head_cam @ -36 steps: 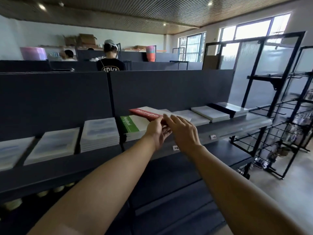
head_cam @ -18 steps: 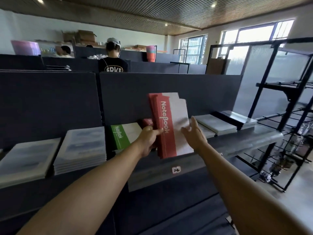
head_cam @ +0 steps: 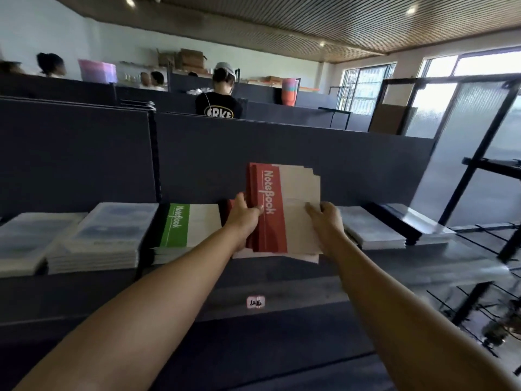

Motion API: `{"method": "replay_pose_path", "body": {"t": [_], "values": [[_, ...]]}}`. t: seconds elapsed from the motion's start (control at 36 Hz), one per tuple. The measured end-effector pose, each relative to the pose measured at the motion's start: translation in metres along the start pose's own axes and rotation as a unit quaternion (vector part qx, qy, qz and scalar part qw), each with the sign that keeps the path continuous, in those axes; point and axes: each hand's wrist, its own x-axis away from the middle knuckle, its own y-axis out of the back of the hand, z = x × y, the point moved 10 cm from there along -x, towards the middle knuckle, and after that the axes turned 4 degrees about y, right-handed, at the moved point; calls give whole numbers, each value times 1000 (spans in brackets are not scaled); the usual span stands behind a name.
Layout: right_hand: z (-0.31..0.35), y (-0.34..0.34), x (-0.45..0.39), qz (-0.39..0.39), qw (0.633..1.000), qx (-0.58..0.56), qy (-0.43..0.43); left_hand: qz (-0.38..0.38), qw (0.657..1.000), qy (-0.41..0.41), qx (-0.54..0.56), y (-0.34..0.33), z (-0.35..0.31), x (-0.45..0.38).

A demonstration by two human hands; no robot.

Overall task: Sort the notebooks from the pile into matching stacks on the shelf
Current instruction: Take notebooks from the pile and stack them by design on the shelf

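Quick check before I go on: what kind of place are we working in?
Probably a stationery shop or stockroom: notebook stacks lined along a dark shelf with a price tag, and wire display racks to the right.

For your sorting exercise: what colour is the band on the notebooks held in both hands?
Red, with white lettering, on the held notebooks; head view.

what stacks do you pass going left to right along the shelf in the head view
pale blue-grey stack → second blue-grey stack → green notebook stack → red notebooks held up by both hands, left hand, right hand → grey-white stack → last stack with a dark cover
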Motion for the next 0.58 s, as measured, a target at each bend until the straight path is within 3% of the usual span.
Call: {"method": "replay_pose_path", "body": {"t": [0.14,0.28,0.58], "values": [[-21,-30,-8,125,988,57,-64,-80,995,60,4,11,15,-11],[-22,-41,-23,104,989,103,-37,-95,988,106,-57,16,29,-28],[-25,-75,-49,118,963,243,1,-124,948,74,-284,32,32,-73]]}}
